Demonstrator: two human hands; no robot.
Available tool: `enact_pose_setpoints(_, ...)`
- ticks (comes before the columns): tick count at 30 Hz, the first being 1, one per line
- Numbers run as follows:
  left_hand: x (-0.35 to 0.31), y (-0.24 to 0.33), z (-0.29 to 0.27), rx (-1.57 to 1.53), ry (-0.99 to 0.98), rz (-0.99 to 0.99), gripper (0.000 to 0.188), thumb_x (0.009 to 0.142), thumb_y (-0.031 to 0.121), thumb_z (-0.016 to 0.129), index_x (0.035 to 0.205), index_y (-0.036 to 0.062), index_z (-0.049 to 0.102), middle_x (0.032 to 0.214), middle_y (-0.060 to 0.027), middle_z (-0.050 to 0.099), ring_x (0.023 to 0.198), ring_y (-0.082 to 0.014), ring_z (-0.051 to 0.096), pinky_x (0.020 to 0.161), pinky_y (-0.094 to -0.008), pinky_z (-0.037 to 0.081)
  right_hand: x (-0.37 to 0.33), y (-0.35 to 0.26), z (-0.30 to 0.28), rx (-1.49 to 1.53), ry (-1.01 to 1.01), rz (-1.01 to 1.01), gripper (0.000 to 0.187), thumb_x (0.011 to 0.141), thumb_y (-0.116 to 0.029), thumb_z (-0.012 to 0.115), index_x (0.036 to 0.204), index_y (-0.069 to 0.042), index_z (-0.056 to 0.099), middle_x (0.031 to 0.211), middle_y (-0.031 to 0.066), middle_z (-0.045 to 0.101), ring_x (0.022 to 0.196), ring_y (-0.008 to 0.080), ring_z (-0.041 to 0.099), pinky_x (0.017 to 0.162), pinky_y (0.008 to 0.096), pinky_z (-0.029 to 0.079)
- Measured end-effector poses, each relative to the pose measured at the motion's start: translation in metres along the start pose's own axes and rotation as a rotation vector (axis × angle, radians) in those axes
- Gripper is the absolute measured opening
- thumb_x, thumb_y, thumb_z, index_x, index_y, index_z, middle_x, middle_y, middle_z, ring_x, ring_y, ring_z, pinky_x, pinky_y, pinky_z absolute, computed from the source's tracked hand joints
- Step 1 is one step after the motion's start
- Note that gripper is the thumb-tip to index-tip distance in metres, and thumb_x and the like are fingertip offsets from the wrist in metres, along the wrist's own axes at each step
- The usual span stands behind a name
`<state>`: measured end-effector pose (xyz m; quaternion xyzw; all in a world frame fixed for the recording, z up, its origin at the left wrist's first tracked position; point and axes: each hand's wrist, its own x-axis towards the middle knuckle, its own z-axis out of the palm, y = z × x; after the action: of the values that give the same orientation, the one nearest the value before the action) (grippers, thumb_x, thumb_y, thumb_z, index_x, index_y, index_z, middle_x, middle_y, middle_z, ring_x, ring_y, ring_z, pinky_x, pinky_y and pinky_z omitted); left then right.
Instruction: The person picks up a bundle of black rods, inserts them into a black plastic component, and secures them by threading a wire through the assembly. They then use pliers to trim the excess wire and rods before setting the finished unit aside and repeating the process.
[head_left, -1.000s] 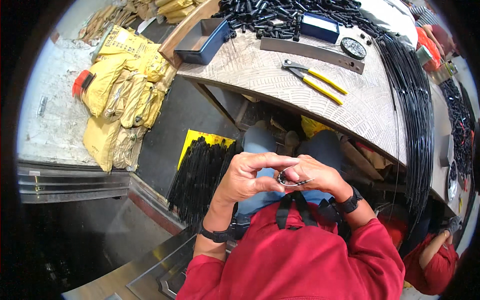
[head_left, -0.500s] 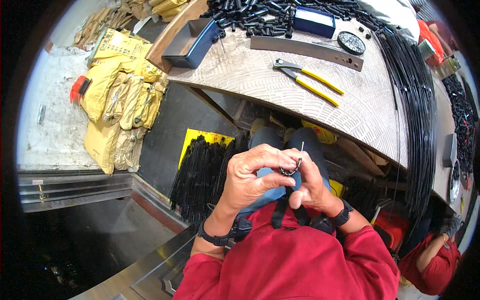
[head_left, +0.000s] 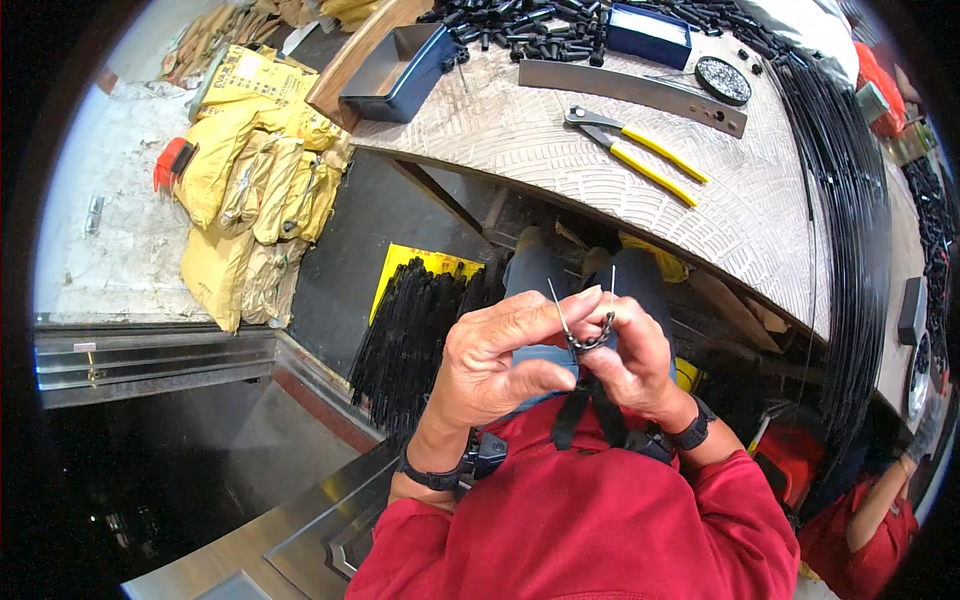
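In front of my lap, both hands are up close together around a short curved black beaded wire (head_left: 592, 343). A thin, pale straight tip sticks up from each of its ends. My left hand (head_left: 490, 355) has its fingers bent at the wire's left end, thumb and index finger apart at their tips. Pinched between the thumb and fingers of my right hand (head_left: 642, 352) is the right end. Some of the fingertips are hidden behind the wire and each other.
On the table (head_left: 500, 150) ahead lie yellow-handled cutters (head_left: 640, 155), a metal strip (head_left: 630, 95), a blue bin (head_left: 400, 75), a round dish (head_left: 722, 80) and many black parts. Black rods (head_left: 840, 230) hang over its right edge. A co-worker's arm (head_left: 880, 505) shows at far right.
The wire's left tip now shows above my left index finger, where only the right tip stood out before. My right fingers have curled in. The view has shifted slightly.
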<state>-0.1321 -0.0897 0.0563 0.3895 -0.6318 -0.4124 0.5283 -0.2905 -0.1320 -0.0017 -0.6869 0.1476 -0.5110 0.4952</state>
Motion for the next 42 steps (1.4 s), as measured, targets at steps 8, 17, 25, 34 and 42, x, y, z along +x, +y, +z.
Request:
enact_pose_setpoints(8,-0.01,-0.005,0.006,-0.511,-0.004,-0.204,0.062,0.073,-0.001,0.066,0.128,-0.001,0.039,0.085,-0.0077,0.063,0.085,-0.0126,0.06,0.077,-0.0258,0.048,-0.017,0.0,0.008,0.347,0.042,0.238,0.034,0.082,-0.026,0.061,0.099,0.001,0.052,0.087,0.008,0.054,0.076,0.0156,0.048,0.07,0.0276,0.04)
enact_pose_setpoints(17,-0.014,0.014,0.018,-0.169,0.199,-0.079,0.062,0.077,0.005,0.063,0.128,-0.0098,0.031,0.089,-0.0134,0.063,0.087,-0.0189,0.06,0.08,-0.0292,0.047,-0.018,0.008,0.007,0.357,0.068,0.184,0.031,0.081,-0.022,0.062,0.097,0.002,0.052,0.084,0.0073,0.053,0.077,0.0144,0.048,0.067,0.0274,0.039)
enact_pose_setpoints(25,-0.019,-0.014,0.011,-0.348,0.216,-0.145,0.055,0.074,0.018,0.07,0.119,-0.004,0.048,0.086,-0.0077,0.056,0.082,-0.0143,0.053,0.076,-0.026,0.042,-0.008,0.004,0.016,0.138,0.125,0.19,0.021,0.071,-0.009,0.07,0.083,0.0,0.054,0.072,0.0069,0.054,0.063,0.0161,0.051,0.057,0.0267,0.04)
enact_pose_setpoints(34,-0.021,0.001,-0.004,-0.093,0.097,0.077,0.044,0.078,0.046,0.059,0.069,0.0034,0.061,0.068,-0.0033,0.045,0.068,-0.0168,0.044,0.058,-0.0304,0.036,0.012,0.006,-0.002,0.643,-0.33,0.524,0.02,0.083,-0.021,0.059,0.087,-0.001,0.057,0.081,0.0068,0.06,0.074,0.0133,0.058,0.065,0.0287,0.046)
enact_pose_setpoints(42,-0.031,0.016,-0.025,-0.483,-0.202,0.297,0.033,0.078,0.042,0.062,0.068,0.0128,0.07,0.068,0.0034,0.047,0.072,-0.0141,0.045,0.07,-0.0319,0.034,0.024,0.013,0.007,0.341,-0.844,0.237,0.021,0.082,-0.025,0.059,0.082,-0.003,0.061,0.063,0.0087,0.057,0.056,0.0169,0.053,0.053,0.0315,0.04)
